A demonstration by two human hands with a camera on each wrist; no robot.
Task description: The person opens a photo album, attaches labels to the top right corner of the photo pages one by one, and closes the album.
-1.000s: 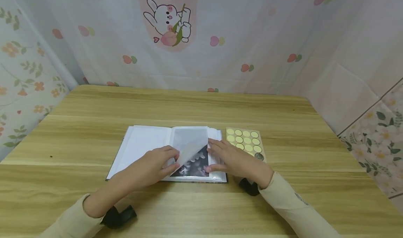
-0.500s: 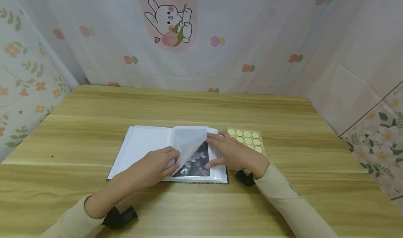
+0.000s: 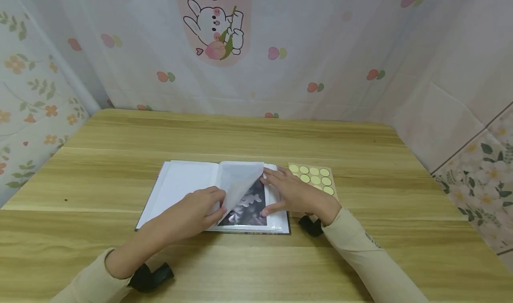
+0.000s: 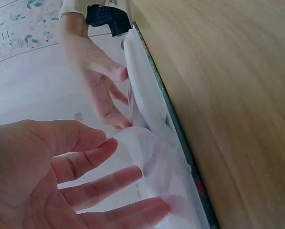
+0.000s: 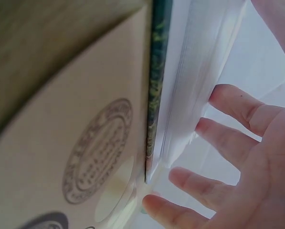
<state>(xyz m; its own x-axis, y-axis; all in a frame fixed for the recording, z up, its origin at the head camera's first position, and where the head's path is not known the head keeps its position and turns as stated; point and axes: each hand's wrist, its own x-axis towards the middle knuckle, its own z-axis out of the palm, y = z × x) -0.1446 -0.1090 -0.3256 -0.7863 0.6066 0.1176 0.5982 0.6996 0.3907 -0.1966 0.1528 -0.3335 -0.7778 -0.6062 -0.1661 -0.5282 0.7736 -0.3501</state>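
Observation:
A photo album lies spread on the table, its left page plain white. On the right page a dark photo shows beneath a thin translucent sheet, whose near corner is folded back. My left hand pinches that corner between thumb and index finger; in the left wrist view its other fingers stretch along the sheet. Over the album's right edge is my right hand, thumb by the photo's right side and fingertips at the sheet's upper right. From the right wrist view its fingers look spread and nearly straight, against the page edges.
A tan card of round yellow stickers lies at the album's right, partly under my right forearm. Black wrist mounts hang below both cuffs. A printed curtain stands behind the wooden table.
My right hand and forearm have shifted slightly left, and the right thumb has come away from the photo's edge a little. The left hand keeps the sheet's corner folded back, almost unmoved.

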